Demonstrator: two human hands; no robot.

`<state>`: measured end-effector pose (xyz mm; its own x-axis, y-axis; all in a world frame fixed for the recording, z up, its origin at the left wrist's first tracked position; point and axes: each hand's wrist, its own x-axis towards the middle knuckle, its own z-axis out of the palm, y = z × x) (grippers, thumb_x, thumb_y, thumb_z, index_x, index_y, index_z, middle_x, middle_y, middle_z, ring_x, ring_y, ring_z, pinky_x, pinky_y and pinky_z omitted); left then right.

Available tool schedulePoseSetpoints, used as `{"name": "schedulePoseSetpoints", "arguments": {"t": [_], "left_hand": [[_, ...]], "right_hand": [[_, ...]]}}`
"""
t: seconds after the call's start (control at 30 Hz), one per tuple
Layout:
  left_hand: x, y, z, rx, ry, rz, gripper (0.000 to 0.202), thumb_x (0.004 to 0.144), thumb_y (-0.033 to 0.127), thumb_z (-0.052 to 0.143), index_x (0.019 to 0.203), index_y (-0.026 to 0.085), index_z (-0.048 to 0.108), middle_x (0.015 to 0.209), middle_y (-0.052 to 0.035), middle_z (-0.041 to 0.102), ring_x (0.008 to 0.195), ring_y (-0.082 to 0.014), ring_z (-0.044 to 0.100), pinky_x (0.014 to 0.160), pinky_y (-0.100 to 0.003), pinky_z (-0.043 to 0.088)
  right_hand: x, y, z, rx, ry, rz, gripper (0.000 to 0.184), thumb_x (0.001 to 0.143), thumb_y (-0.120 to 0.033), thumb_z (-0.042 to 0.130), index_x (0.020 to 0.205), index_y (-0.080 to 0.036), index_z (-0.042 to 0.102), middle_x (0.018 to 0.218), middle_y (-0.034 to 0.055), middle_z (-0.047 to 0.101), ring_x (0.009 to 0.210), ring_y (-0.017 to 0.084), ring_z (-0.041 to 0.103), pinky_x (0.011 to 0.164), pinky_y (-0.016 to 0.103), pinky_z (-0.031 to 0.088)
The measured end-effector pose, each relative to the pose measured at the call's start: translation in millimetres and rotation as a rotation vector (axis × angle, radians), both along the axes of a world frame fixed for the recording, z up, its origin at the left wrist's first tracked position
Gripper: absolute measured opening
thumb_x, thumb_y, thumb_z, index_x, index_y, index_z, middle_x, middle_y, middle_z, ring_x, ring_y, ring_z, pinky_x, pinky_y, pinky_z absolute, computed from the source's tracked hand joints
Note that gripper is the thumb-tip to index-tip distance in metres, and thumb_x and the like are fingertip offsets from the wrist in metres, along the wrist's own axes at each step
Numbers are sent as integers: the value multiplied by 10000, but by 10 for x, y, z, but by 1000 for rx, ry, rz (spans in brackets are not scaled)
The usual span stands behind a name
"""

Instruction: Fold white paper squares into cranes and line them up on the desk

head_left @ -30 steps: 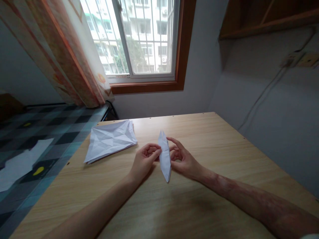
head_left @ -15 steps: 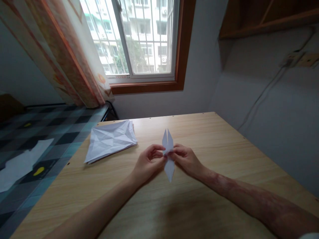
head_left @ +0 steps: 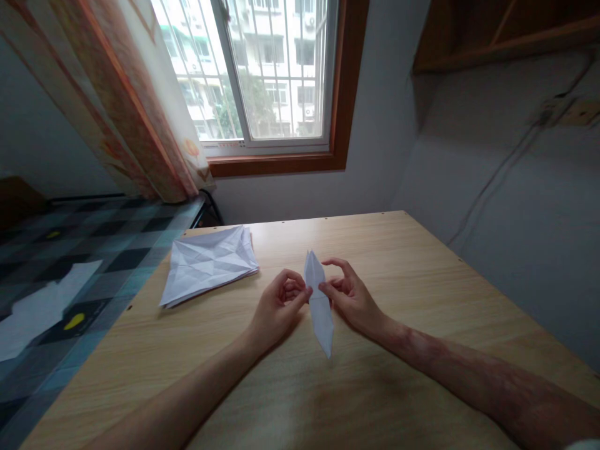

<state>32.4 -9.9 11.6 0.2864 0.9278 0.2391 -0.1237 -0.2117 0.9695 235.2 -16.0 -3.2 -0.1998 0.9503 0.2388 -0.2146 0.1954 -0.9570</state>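
I have two hands on one piece of folded paper point(head_left: 320, 319), a long, narrow white shape pointed at both ends, held up over the middle of the bench point(head_left: 398, 387). The fingers of my left hand point(head_left: 276, 306) are pinched on its left edge, thumb in front and the rest curled; my right hand point(head_left: 354, 297) grips it from the other side, thumb pressed on the face, index finger raised near the upper end. At the top I count two tips, one just behind the other; below, the paper narrows to one point. My thumbs cover a little of its middle, and I cannot tell how many layers it has. To the left, near the far edge of the bench, lies one stack of creased white sheets point(head_left: 210, 259); its top sheet hides most of those beneath, so I cannot count them. Beyond the bench's left edge is one bed point(head_left: 154, 215) with a checked cover, loose white paper point(head_left: 35, 312) lying on it. One barred window point(head_left: 281, 94) faces me, a patterned curtain point(head_left: 117, 94) hanging across its left part; one wooden shelf point(head_left: 506, 53) juts from the wall at upper right, above a hanging cable point(head_left: 497, 169).
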Motion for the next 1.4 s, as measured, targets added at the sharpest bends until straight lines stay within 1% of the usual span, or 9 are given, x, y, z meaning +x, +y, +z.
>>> {"name": "schedulePoseSetpoints", "arguments": {"t": [0.13, 0.27, 0.4, 0.57, 0.7, 0.87, 1.0, 1.17, 1.4], "left_hand": [[3, -20, 42, 34, 32, 6, 295, 928, 424, 882, 1004, 171, 750, 894, -33, 773, 826, -165, 747, 795, -268, 607], [-3, -11, 57, -4, 19, 21, 287, 911, 412, 895, 1012, 168, 783, 910, -42, 789, 859, -182, 762, 823, -283, 626], [-16, 24, 27, -27, -10, 33, 329, 874, 395, 933, 1059, 158, 801, 956, -61, 812, 868, -173, 763, 813, -262, 620], [-26, 49, -14, -81, -65, -42, 521, 833, 343, 972, 1270, 157, 758, 997, -85, 836, 904, -201, 788, 822, -292, 638], [-25, 38, -29, -65, -54, -50, 472, 846, 338, 961, 1245, 169, 776, 1094, -106, 846, 1015, -245, 810, 928, -358, 656], [-40, 18, 41, 180, 147, 65, 218, 909, 352, 900, 1058, 199, 862, 1005, -78, 790, 943, -211, 762, 876, -327, 632], [-56, 17, 107, 369, 250, 148, 132, 938, 343, 869, 960, 213, 877, 982, -73, 736, 942, -201, 704, 864, -309, 584], [-53, -1, 81, 218, 168, 75, 233, 967, 408, 842, 943, 179, 808, 891, -51, 773, 838, -187, 723, 797, -292, 589], [-25, 5, 41, 33, 63, 37, 367, 918, 506, 875, 979, 166, 752, 880, -45, 790, 798, -179, 726, 746, -272, 575]], "right_hand": [[14, 2, -40, 59, -34, -20, 323, 1012, -467, 778, 1242, -289, 635, 833, -22, 744, 697, 154, 672, 601, 242, 484], [34, -14, -17, 110, -56, -57, 465, 1014, -410, 783, 1429, -327, 590, 867, -23, 745, 765, 168, 707, 662, 260, 546], [50, -23, 8, 143, -169, -72, 283, 997, -408, 793, 1237, -269, 739, 892, 2, 732, 760, 159, 690, 679, 270, 566], [47, -4, -34, 159, -214, -101, 548, 927, -393, 871, 1431, -258, 703, 1126, 57, 782, 828, 171, 711, 783, 314, 608], [57, 19, -62, 171, -252, -135, 470, 927, -397, 872, 1365, -255, 778, 1092, 58, 809, 830, 185, 707, 804, 333, 604], [87, 11, 7, 306, -315, -168, 182, 1000, -378, 806, 1129, -277, 885, 978, 47, 797, 841, 193, 685, 770, 321, 554], [90, -20, 79, 368, -337, -208, 152, 1012, -400, 805, 1014, -273, 889, 842, 22, 672, 787, 180, 623, 693, 301, 498], [87, -46, 119, 373, -328, -235, 255, 990, -428, 827, 838, -226, 791, 898, 28, 675, 866, 193, 642, 761, 316, 502], [81, -41, 47, 204, -294, -78, 256, 992, -472, 814, 1001, -216, 827, 924, 35, 814, 845, 200, 732, 819, 325, 562]]}}
